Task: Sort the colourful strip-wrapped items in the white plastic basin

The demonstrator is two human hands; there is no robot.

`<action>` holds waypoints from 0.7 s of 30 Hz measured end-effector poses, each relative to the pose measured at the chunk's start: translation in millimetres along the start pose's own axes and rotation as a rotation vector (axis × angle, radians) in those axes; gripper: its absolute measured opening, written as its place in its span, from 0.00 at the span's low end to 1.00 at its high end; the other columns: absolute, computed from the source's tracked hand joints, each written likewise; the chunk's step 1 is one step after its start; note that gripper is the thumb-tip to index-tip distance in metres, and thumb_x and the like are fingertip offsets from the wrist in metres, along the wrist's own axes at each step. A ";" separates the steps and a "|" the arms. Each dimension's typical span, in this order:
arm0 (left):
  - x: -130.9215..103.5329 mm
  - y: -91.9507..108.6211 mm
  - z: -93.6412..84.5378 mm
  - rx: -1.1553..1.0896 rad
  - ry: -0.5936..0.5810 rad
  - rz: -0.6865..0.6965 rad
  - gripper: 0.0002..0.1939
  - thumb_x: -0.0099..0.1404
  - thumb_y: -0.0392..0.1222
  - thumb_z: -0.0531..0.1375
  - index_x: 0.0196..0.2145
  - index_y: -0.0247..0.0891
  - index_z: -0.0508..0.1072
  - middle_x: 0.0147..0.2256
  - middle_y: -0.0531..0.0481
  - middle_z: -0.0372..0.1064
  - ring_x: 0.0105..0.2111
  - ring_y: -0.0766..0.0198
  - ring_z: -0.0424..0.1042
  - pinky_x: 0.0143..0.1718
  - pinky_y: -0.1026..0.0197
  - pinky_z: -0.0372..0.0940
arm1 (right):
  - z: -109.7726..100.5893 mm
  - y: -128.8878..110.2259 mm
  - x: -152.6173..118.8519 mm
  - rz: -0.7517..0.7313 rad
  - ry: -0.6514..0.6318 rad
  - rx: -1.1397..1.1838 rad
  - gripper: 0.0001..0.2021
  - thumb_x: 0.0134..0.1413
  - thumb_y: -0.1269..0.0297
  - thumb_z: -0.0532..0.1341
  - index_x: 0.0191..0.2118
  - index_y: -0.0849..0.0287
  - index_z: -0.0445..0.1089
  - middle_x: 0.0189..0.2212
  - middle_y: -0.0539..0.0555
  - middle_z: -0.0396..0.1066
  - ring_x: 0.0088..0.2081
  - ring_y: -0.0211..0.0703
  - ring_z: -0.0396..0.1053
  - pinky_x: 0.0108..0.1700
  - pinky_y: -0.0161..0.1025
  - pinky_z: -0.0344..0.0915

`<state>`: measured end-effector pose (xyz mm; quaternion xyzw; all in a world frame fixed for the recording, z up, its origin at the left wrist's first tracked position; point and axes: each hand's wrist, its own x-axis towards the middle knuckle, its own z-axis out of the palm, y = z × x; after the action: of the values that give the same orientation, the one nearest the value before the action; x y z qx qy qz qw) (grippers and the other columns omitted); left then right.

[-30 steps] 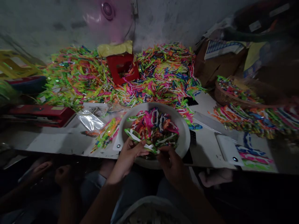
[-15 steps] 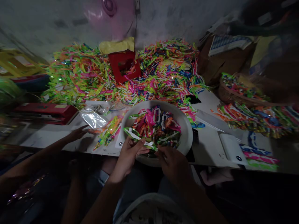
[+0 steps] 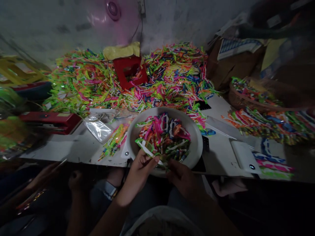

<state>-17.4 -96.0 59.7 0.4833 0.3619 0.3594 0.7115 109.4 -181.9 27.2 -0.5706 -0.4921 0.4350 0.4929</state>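
Over a pale round basin (image 3: 198, 144), my left hand (image 3: 139, 172) pinches a long green plastic piece with a white strip (image 3: 145, 146) between thumb and fingers. It slants down to the right. My right hand (image 3: 180, 175) is closed at the lower right end of this piece. Shadow hides exactly what its fingertips grip. Inside the basin lies a heap of similar pink, blue, orange and green pieces (image 3: 157, 127), below and beyond both hands.
A big pile of colourful pieces (image 3: 88, 78) surrounds a red plastic stool (image 3: 134, 72). At left are a red machine (image 3: 51, 122) and a co-worker's hand (image 3: 46, 173). On the right are a white device (image 3: 244, 156), rows of pieces (image 3: 268, 124) and a brown basket (image 3: 248, 101).
The green piece has shifted slightly right and down, tilting more steeply, with both my hands following. The co-worker's hand at left has drawn back from the tabletop to below its edge.
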 end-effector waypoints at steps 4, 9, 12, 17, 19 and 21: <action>-3.1 1.6 -10.7 0.065 0.003 -0.045 0.12 0.51 0.43 0.64 0.33 0.37 0.69 0.26 0.54 0.69 0.27 0.69 0.67 0.33 0.68 0.61 | 12.3 4.4 -0.8 -0.033 0.109 -0.221 0.15 0.58 0.54 0.51 0.29 0.59 0.65 0.22 0.50 0.63 0.26 0.37 0.61 0.27 0.32 0.58; 12.3 16.3 -56.4 0.227 0.309 0.112 0.16 0.51 0.48 0.63 0.35 0.37 0.68 0.26 0.55 0.67 0.25 0.69 0.65 0.28 0.69 0.60 | -21.3 1.6 32.4 -0.096 -0.121 -0.626 0.16 0.57 0.55 0.53 0.45 0.59 0.67 0.36 0.56 0.71 0.38 0.45 0.67 0.40 0.38 0.62; 34.2 27.6 -103.9 0.449 0.520 0.187 0.19 0.56 0.54 0.57 0.40 0.37 0.69 0.27 0.54 0.66 0.25 0.69 0.64 0.24 0.70 0.58 | -46.8 5.0 56.3 0.128 -0.123 -1.080 0.16 0.54 0.56 0.56 0.43 0.62 0.69 0.39 0.63 0.71 0.42 0.54 0.68 0.43 0.45 0.60; 67.0 24.0 -165.1 1.061 0.596 0.126 0.27 0.59 0.52 0.53 0.52 0.35 0.62 0.36 0.44 0.69 0.32 0.59 0.69 0.29 0.60 0.64 | -53.0 22.4 74.1 0.224 -0.293 -1.167 0.12 0.46 0.60 0.62 0.36 0.60 0.72 0.35 0.61 0.74 0.37 0.52 0.71 0.34 0.40 0.62; 74.5 15.7 -168.2 1.247 0.654 0.293 0.30 0.59 0.49 0.54 0.56 0.31 0.57 0.44 0.38 0.64 0.39 0.54 0.68 0.40 0.55 0.64 | -48.6 28.1 75.3 0.205 -0.315 -1.154 0.09 0.43 0.65 0.63 0.34 0.59 0.73 0.33 0.60 0.74 0.36 0.52 0.71 0.34 0.39 0.61; 79.6 6.7 -157.9 1.321 0.604 0.472 0.29 0.60 0.47 0.53 0.56 0.28 0.56 0.49 0.35 0.60 0.46 0.51 0.64 0.47 0.53 0.60 | -45.8 30.9 75.4 0.177 -0.327 -1.134 0.08 0.42 0.68 0.63 0.33 0.59 0.73 0.33 0.59 0.74 0.37 0.51 0.71 0.35 0.38 0.61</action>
<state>-116.4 41.8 9.9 0.7538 0.5676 0.3273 0.0488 168.8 -114.4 2.0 -0.7093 -0.6676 0.2260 -0.0092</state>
